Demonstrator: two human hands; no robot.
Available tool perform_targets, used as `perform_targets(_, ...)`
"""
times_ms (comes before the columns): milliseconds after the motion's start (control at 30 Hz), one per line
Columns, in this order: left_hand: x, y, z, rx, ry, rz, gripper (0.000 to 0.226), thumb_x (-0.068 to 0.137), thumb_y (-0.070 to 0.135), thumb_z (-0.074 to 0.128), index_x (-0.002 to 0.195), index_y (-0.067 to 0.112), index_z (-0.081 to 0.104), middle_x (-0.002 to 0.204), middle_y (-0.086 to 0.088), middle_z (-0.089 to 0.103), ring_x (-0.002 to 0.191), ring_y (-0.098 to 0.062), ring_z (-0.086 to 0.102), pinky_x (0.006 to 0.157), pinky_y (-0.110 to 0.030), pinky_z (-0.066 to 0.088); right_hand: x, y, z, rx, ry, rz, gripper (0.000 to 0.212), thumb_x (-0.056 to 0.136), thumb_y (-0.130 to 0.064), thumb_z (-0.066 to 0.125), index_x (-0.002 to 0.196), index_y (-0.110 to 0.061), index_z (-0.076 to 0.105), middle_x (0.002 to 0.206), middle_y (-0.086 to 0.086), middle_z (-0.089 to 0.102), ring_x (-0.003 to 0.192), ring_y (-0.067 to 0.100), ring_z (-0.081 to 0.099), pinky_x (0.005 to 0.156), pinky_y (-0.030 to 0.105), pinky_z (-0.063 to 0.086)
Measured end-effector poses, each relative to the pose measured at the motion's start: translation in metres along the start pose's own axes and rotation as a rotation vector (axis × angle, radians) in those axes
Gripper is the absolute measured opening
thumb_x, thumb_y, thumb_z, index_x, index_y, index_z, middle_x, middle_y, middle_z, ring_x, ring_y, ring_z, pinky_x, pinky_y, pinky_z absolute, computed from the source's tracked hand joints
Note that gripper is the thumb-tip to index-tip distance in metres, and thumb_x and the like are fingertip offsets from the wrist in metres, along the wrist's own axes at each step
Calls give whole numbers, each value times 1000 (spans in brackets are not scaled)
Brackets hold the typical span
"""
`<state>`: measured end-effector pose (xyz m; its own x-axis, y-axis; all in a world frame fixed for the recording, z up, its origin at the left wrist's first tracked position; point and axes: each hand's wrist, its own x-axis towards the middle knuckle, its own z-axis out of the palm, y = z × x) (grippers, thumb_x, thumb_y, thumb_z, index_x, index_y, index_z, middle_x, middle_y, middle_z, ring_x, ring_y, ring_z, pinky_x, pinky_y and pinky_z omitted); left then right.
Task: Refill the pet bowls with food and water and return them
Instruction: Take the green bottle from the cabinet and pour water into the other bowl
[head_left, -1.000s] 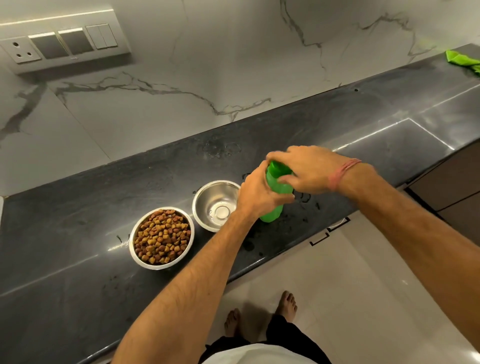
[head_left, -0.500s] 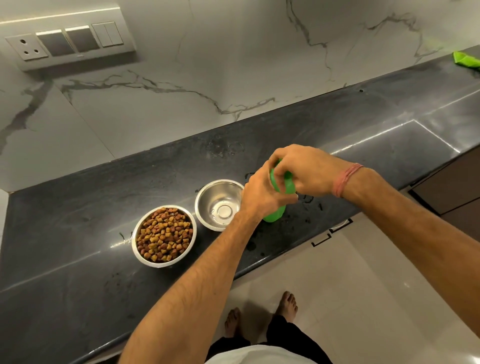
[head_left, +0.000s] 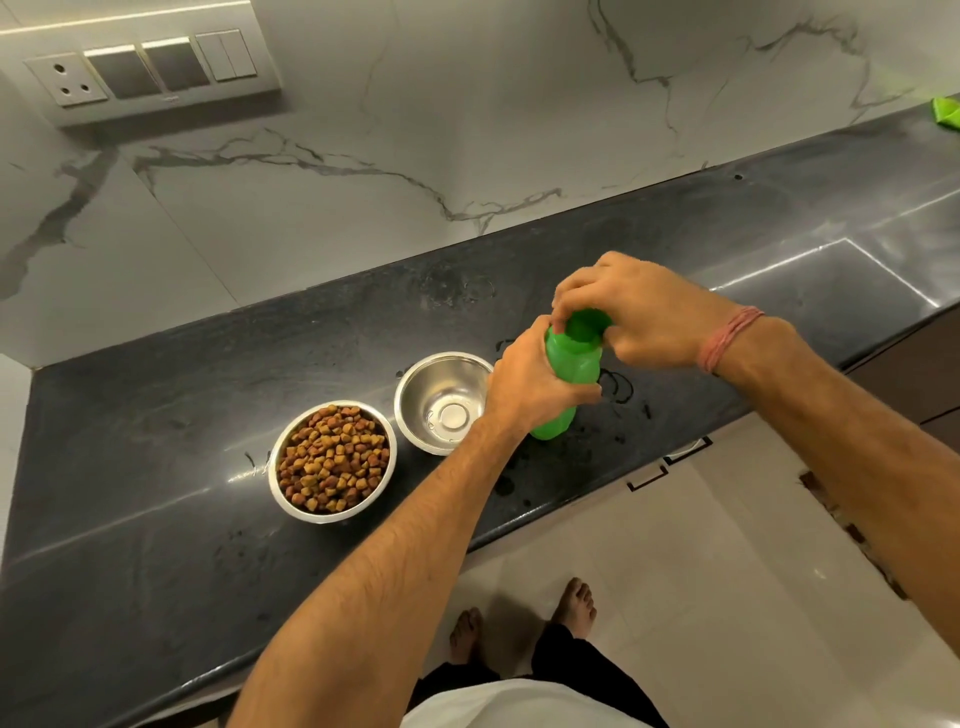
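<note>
Two steel bowls sit on the dark counter (head_left: 156, 457). The left bowl (head_left: 332, 460) is full of brown kibble. The right bowl (head_left: 441, 402) holds no food; only bare metal shows inside. Just right of it stands a green bottle (head_left: 569, 371), upright on the counter. My left hand (head_left: 530, 382) is wrapped around the bottle's body. My right hand (head_left: 634, 312) grips the green cap (head_left: 587, 322) on top with its fingertips.
A marble wall with a switch and socket panel (head_left: 150, 73) rises behind the counter. A green cloth (head_left: 945, 111) lies at the far right of the counter. Cabinet fronts with handles (head_left: 670, 465) run below the edge. My bare feet stand on pale floor tiles.
My right hand has turned and lifted slightly on the cap, so more green cap and bottle shoulder show. The left hand still grips the bottle. Both bowls stay put.
</note>
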<state>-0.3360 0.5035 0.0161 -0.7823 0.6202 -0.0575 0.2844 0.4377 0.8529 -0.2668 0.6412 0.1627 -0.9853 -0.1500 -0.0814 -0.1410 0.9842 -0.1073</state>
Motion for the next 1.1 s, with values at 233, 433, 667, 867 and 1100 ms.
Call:
perform_targets(233, -5, 0, -2, -50, 4, 32, 95, 48, 64, 95, 132, 48, 53, 119, 19, 71, 109, -9, 70, 92, -49, 63, -31, -5, 4, 295, 397, 83, 45, 85, -16, 78, 123, -27, 58, 129, -5, 52, 108, 17, 61, 90, 42, 61)
perform_targets(433, -54, 5, -18, -83, 103, 213, 131, 59, 56, 105, 166, 35, 33, 163, 14, 42, 149, -12, 40, 122, -40, 41, -69, -46, 73, 908, 668, 353, 51, 86, -8, 87, 123, -17, 52, 126, 5, 61, 108, 17, 70, 87, 28, 61)
perform_targets(667, -126, -27, 0, -192, 151, 197, 74, 80, 19, 90, 149, 29, 63, 135, 13, 69, 125, -12, 66, 101, -41, 58, -73, -86, 162, 1382, 497, 439, 44, 87, 2, 77, 118, -14, 50, 124, 7, 67, 112, 27, 74, 91, 46, 62)
perform_targets(867, -156, -86, -3, -57, 232, 2, 61, 85, 33, 86, 143, 38, 68, 133, 21, 71, 122, -6, 65, 96, -37, 61, -64, -100, 209, 1524, 273, 422, 51, 88, -6, 85, 128, -8, 53, 132, 4, 69, 128, 20, 68, 103, 33, 58)
perform_targets(1100, -182, -150, -18, 194, 313, -283, 72, 68, 40, 103, 131, 37, 69, 123, 20, 60, 119, -6, 57, 101, -32, 53, -59, -87, 245, 1416, 452, 777, 34, 91, -13, 84, 118, -19, 64, 117, 11, 71, 114, 34, 73, 83, 39, 65)
